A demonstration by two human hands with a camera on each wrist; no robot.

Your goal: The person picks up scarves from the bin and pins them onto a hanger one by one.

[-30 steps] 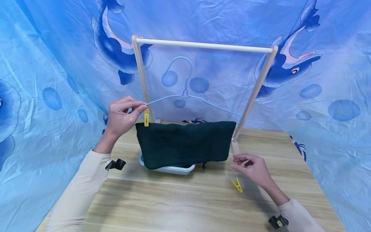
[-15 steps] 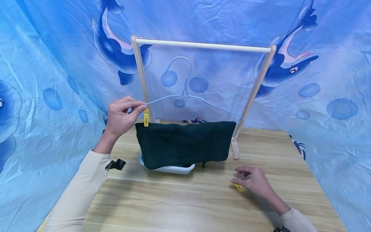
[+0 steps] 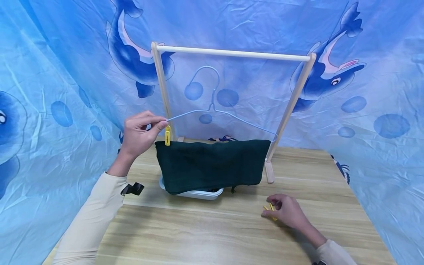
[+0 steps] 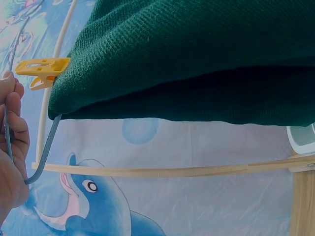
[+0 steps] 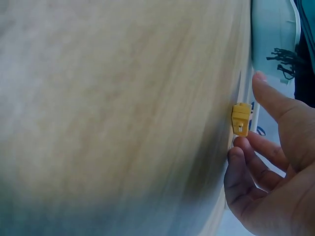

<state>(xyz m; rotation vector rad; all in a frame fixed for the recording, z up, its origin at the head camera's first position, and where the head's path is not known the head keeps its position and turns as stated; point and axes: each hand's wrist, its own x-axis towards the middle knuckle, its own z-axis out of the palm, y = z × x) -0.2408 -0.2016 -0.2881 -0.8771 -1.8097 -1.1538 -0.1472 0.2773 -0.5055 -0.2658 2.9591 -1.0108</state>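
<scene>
A person's left hand (image 3: 137, 133) pinches the left tip of a blue wire hanger (image 3: 220, 114), holding it level in front of a wooden rack (image 3: 232, 53), its hook up and its long axis running left to right. A dark green cloth (image 3: 212, 163) is draped over the hanger's lower bar, already fastened at the left corner by one upright yellow clothespin (image 3: 167, 135); the right corner looks unpinned as yet. Behind the cloth's hem a white tub (image 3: 195, 193) sits on the wooden table (image 3: 198, 235). At right, the right hand (image 3: 287, 212) rests on the tabletop, fingers curled around a second yellow clothespin (image 3: 269, 210); whether that peg is lifted cannot be told. By this view, the pinning stands about half done.
</scene>
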